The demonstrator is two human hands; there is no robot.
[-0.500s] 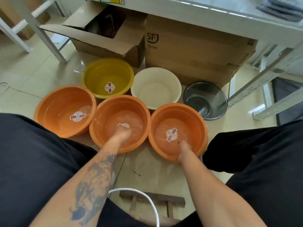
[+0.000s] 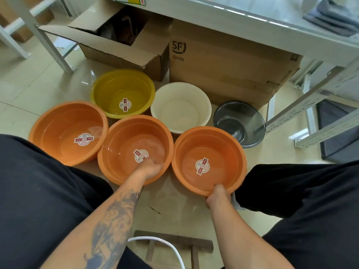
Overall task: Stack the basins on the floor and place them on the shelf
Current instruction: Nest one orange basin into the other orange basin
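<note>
Several basins stand on the tiled floor between my knees. In the front row are a left orange basin (image 2: 58, 131), a middle orange basin (image 2: 124, 140) and a right orange basin (image 2: 221, 144). Behind them are a yellow basin (image 2: 110, 90), a cream basin (image 2: 180, 105) and a dark metal basin (image 2: 242, 121). My left hand (image 2: 150, 167) lies inside the middle orange basin against its near wall. My right hand (image 2: 218, 195) grips the near rim of the right orange basin.
An open cardboard box (image 2: 120, 43) and a closed SF box (image 2: 229, 61) stand behind the basins under a white shelf (image 2: 233, 20). White shelf legs (image 2: 303, 111) slant at right. A small wooden stool (image 2: 174, 245) and a white cable (image 2: 165, 243) lie near me.
My left hand has slid from the basin's middle toward its near right wall. My right hand has pulled back and closed over the right basin's near rim.
</note>
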